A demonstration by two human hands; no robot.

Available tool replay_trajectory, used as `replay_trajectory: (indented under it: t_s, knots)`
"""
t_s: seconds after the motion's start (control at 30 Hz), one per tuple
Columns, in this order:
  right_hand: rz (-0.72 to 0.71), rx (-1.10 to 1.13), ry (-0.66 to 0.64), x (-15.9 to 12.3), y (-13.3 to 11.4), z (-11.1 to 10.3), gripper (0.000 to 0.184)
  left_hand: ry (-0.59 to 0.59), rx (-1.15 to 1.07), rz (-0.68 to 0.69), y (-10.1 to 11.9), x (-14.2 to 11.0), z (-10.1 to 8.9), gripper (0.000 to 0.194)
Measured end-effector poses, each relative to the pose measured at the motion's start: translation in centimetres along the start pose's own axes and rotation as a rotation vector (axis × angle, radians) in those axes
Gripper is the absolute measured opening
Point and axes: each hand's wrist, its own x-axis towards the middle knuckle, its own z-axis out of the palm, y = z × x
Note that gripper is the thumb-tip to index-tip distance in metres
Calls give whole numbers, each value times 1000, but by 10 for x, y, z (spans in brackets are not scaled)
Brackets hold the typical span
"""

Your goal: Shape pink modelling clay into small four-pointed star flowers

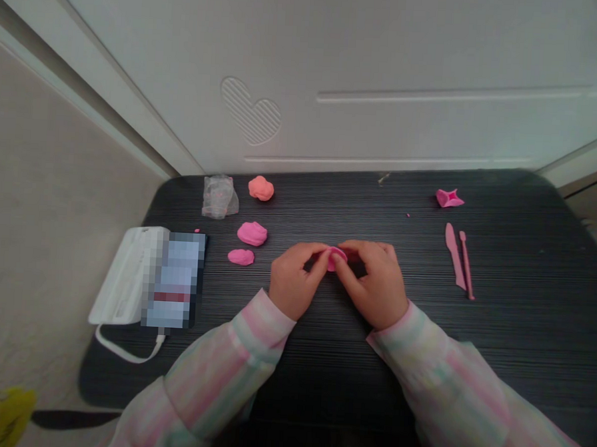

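Observation:
Over the middle of the dark table (321,358), a small flat piece of bright pink modelling clay (334,259) is pinched between both hands. My left hand (300,277) grips its left edge with thumb and fingertips. On the other side, my right hand (376,277) is closed on the same piece, its thumb pressed against the near face. Fingers cover part of the clay. To the left lie a pink clay lump (252,234), a smaller pink clay lump (241,256) and an orange clay lump (261,188).
A crumpled clear plastic bag (220,197) sits at the back left. Nearer are a white power bank (125,281) and a phone (175,280), joined by a cable. On the right lie a pink plastic knife (455,255), a thin pink stick tool (467,266) and a folded pink clay shape (449,199).

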Motion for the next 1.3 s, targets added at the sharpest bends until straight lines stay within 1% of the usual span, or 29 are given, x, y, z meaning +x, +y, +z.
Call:
replay_trajectory:
  t_s: [0.1,0.2,0.3,0.4,0.53,0.77,0.87,1.0,1.07,1.2,1.3]
  knots:
    - [-15,-7,10,0,1,1,13,-13,24,39,-1,0,1,11]
    - [-18,-28,12,0,1,1,14,-8,36,41,-2,-1,2,12]
    - [-23,-41,-4,-1,1,2,13,-7,45,51,-3,-1,3,14]
    - [-32,-32,-22,-1,1,2,12,-28,61,85,-4,-1,2,11]
    - [-29,-22,-9,-1,2,2,11,-34,74,80,-4,0,2,10]
    - [-42,-43,-44,0,2,2,12,-48,72,90,-6,-1,4,13]
    - [-27,-5,-19,-1,2,2,11,-46,72,95,-6,-1,3,11]
    - [47,30,23,-1,0,2,14,10,57,79,-3,0,2,9]
    - [71,24,23,-1,-1,2,10,17,51,65,-2,0,2,8]
    - [47,6,33,-1,-1,2,7,-2,57,47,-2,0,3,15]
    - [11,-7,31,-1,0,2,7,-24,56,67,-3,0,4,11]
